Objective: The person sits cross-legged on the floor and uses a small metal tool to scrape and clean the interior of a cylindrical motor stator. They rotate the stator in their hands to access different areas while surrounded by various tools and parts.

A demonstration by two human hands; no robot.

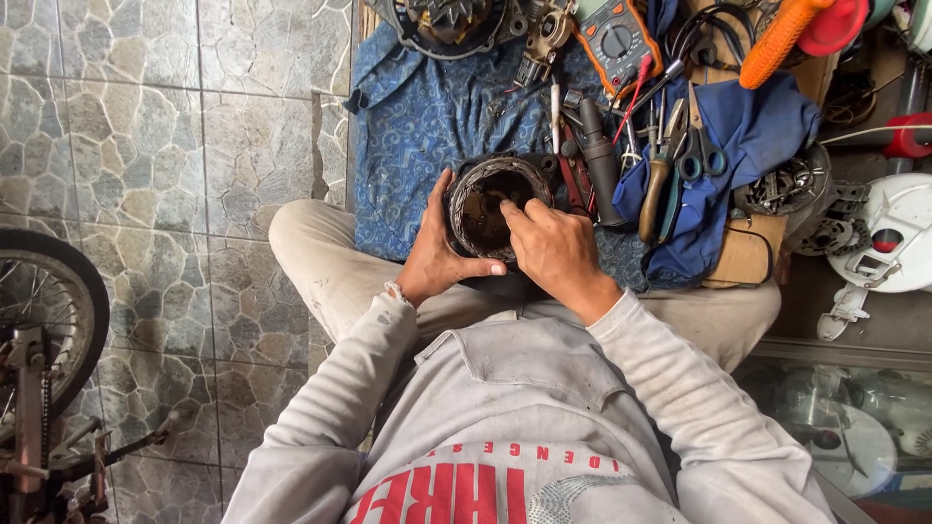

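Observation:
A round, dark metal motor housing (pixel 485 184) with copper windings around its rim rests on my lap, its open side facing up. My left hand (pixel 434 254) grips its left side and bottom edge, thumb along the lower rim. My right hand (pixel 553 247) lies over its right edge, with the fingers reaching into the rusty hollow. What the fingertips touch inside is hidden.
A blue patterned cloth (pixel 417 126) lies ahead with pliers (pixel 658 180), scissors (pixel 701 155), a multimeter (pixel 617 39), a black tool (pixel 600 160), an orange handle (pixel 777 44) and motor parts. A white fan casing (pixel 893 238) sits right. A bicycle wheel (pixel 49 311) stands left on stone tiles.

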